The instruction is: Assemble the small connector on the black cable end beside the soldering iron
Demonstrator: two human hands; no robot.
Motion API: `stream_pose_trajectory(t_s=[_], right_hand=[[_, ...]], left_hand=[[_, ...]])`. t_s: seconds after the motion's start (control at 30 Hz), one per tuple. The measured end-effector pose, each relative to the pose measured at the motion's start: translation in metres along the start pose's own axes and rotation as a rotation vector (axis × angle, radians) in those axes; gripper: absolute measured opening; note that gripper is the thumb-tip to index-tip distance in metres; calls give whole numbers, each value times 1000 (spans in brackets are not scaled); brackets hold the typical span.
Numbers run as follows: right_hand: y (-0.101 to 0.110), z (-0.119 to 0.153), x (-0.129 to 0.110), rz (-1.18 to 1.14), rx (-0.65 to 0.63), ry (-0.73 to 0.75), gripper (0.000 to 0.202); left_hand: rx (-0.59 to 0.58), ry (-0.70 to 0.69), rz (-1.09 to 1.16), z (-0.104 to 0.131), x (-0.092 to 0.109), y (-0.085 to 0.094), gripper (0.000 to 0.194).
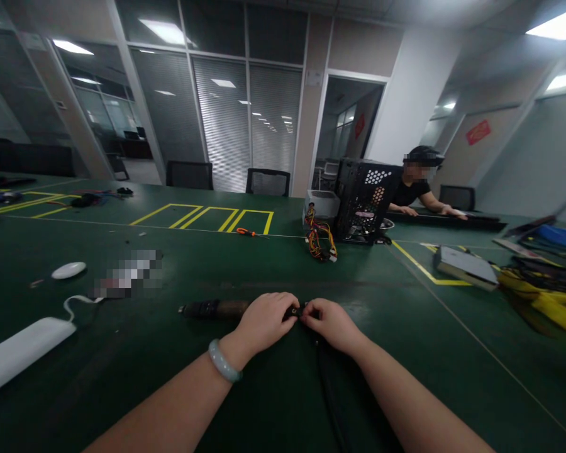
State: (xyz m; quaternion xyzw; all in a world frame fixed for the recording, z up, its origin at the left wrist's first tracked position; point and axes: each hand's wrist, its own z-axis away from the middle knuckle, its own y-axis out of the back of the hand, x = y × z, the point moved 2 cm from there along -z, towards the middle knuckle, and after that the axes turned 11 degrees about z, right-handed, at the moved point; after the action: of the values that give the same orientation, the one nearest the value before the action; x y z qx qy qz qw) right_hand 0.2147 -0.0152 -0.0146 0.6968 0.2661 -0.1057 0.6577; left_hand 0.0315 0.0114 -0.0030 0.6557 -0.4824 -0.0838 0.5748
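A dark cylindrical tool lies across the green table right in front of me. My left hand, with a pale bracelet on the wrist, is closed over the tool's right end. My right hand pinches a small black piece where the two hands meet. A black cable runs from under my right hand toward me. What lies between the fingers is mostly hidden.
A white power strip and white disc lie at left. Farther back stand an open black computer case, a wire bundle and an orange screwdriver. A person works at right, near a grey drive and yellow cables.
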Motion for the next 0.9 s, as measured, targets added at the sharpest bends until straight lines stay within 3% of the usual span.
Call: stream_pose_trajectory(t_s=[0.53, 0.9], right_hand=[[-2, 11, -10, 52, 100, -74, 17], [-20, 48, -24, 7, 195, -114, 17]], left_hand=[[-27, 20, -73, 5, 18, 10, 7], [-72, -14, -42, 28, 32, 11, 11]])
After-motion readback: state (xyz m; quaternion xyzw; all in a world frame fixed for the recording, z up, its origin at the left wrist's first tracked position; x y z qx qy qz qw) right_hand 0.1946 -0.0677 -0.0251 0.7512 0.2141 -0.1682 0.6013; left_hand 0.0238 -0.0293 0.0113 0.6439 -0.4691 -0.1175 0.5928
